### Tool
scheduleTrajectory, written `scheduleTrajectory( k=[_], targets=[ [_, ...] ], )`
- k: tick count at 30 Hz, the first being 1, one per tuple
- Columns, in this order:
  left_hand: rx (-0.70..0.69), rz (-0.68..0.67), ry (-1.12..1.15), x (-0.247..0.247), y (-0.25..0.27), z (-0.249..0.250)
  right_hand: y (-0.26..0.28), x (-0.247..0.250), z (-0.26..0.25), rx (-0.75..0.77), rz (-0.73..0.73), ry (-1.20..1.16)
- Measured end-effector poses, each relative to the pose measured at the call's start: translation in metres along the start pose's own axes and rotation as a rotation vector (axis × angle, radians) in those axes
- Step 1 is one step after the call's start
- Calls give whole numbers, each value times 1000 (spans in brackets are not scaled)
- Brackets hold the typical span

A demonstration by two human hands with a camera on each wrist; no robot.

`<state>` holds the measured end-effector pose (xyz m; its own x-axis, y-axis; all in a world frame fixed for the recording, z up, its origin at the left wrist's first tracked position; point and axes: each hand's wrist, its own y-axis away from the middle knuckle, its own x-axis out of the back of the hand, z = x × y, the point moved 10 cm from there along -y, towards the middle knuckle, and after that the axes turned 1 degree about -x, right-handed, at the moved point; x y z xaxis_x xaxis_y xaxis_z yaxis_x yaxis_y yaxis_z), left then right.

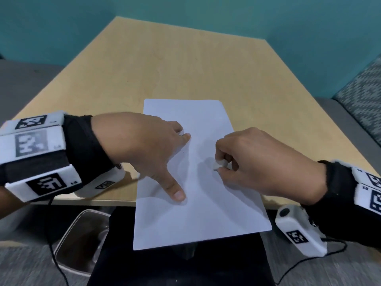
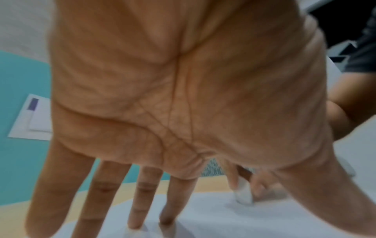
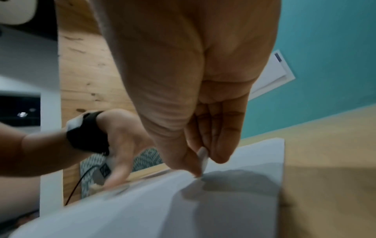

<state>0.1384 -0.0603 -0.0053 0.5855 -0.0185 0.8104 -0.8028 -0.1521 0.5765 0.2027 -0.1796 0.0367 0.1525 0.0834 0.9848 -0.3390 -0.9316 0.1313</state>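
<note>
A white sheet of paper (image 1: 206,219) lies on the wooden table (image 1: 165,65), its near end hanging past the table's front edge. My left hand (image 1: 144,149) rests flat on the paper's left side, fingers (image 2: 138,209) straight and spread, thumb stretched toward me. My right hand (image 1: 247,159) is at the paper's right side and pinches a small white eraser (image 1: 218,165) between thumb and fingers. The eraser (image 3: 202,158) touches the paper (image 3: 183,209) near its middle. In the left wrist view the eraser (image 2: 243,193) stands on the sheet beyond my palm.
Teal walls surround the table. A metal-framed bin (image 1: 82,240) sits on the floor below the table's front left. A patterned cushion (image 1: 362,96) is at the right. A white wall plate (image 3: 272,75) hangs on the teal wall. Thin black cables run from both wrist units.
</note>
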Motion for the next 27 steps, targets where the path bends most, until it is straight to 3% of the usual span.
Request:
scheduleTrajectory(
  k=[6,15,19,27],
  targets=[
    [16,13,71,-5,0,-13,13,-3,-10,59,-26,-11],
    [84,-60,24,-16,-1,-18,-13,1,-21,148,-16,-3],
    [95,-77,4,-15,-1,-16,0,-7,-40,242,-107,1],
    [99,-81,6,-12,1,-14,-14,1,-23,201,-42,31]
  ],
)
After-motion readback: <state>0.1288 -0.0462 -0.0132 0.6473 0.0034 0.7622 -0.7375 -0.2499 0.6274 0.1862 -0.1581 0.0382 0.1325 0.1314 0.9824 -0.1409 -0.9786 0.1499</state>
